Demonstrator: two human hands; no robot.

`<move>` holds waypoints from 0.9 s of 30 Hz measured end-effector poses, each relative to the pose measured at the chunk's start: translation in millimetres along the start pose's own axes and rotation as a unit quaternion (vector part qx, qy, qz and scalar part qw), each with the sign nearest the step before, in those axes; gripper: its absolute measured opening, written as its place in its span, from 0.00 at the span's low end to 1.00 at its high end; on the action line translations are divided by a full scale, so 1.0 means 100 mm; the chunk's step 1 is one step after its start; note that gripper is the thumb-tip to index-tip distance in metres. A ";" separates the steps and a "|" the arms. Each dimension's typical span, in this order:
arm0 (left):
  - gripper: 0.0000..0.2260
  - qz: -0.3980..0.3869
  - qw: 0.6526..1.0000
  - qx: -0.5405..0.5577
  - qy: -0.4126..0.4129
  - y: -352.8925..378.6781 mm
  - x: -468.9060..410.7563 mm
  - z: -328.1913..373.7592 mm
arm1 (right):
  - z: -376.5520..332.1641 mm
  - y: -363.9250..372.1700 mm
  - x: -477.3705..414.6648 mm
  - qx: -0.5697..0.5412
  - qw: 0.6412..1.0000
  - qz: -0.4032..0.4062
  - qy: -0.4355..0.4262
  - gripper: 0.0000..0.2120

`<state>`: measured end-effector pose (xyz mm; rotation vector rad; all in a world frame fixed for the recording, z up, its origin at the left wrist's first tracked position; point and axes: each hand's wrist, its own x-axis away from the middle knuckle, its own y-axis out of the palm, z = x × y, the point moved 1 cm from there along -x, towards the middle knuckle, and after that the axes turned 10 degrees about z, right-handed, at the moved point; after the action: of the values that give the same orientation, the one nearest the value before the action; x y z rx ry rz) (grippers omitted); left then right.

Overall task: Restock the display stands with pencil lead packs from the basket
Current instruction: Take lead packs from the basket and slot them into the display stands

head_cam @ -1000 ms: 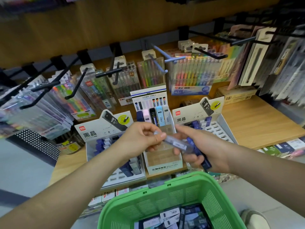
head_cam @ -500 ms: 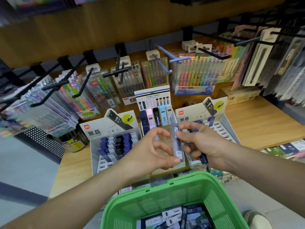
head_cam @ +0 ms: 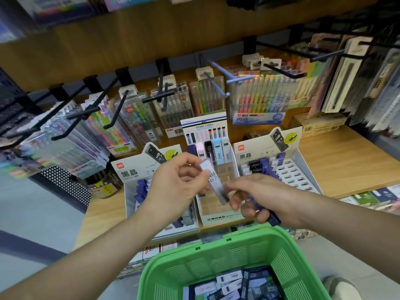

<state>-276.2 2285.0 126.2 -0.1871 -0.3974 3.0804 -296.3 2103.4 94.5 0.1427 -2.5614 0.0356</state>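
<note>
A grey HB 0.7 lead pack [head_cam: 214, 180] stands almost upright between my hands, above the middle MONO display box [head_cam: 218, 215]. My left hand [head_cam: 179, 187] pinches its upper part with fingers and thumb. My right hand [head_cam: 251, 198] touches its lower end with the fingertips and grips several dark blue lead packs [head_cam: 271, 217] in the palm. The left display stand [head_cam: 151, 169] and the right display stand [head_cam: 281, 167] each hold blue and black packs. The green basket [head_cam: 227, 256] at the bottom holds more packs.
Black and blue peg hooks [head_cam: 164, 96] with hanging pen sets jut out above the stands at hand height. The wooden shelf [head_cam: 346, 161] runs to the right. A black perforated holder [head_cam: 65, 187] and a round tin stand at the left. A shoe [head_cam: 342, 286] shows bottom right.
The grey pack has turned from lying across to almost upright, and my left hand has shifted to pinch its upper part. Both hands stay above the middle box.
</note>
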 end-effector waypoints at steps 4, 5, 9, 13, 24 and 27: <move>0.10 -0.019 0.998 0.032 -0.041 -0.08 0.02 -0.06 | 0.05 -0.01 0.02 0.073 0.996 -0.039 -0.036 0.09; 0.12 -0.030 0.998 0.030 -0.051 -0.09 0.02 -0.07 | 0.05 -0.02 0.03 0.078 0.995 -0.037 -0.044 0.09; 0.10 -0.047 0.995 0.032 -0.080 -0.18 0.00 -0.07 | 0.04 -0.01 0.05 0.111 0.993 -0.009 -0.048 0.14; 0.09 -0.002 0.998 -0.053 -0.039 -0.30 -0.07 -0.06 | 0.02 -0.12 0.03 0.136 0.988 0.077 0.006 0.15; 0.12 0.065 0.916 -0.386 0.085 -1.03 -0.30 -0.18 | 0.06 -0.28 0.02 0.036 0.997 0.067 0.024 0.19; 0.09 0.043 0.901 -0.426 0.078 -1.11 -0.23 -0.32 | 0.08 -0.18 0.01 -0.027 0.999 0.023 0.029 0.24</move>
<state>-248.2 2399.5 126.2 -0.4626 -1.7226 2.6943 -299.3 2085.4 87.9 0.0615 -2.5045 -0.0119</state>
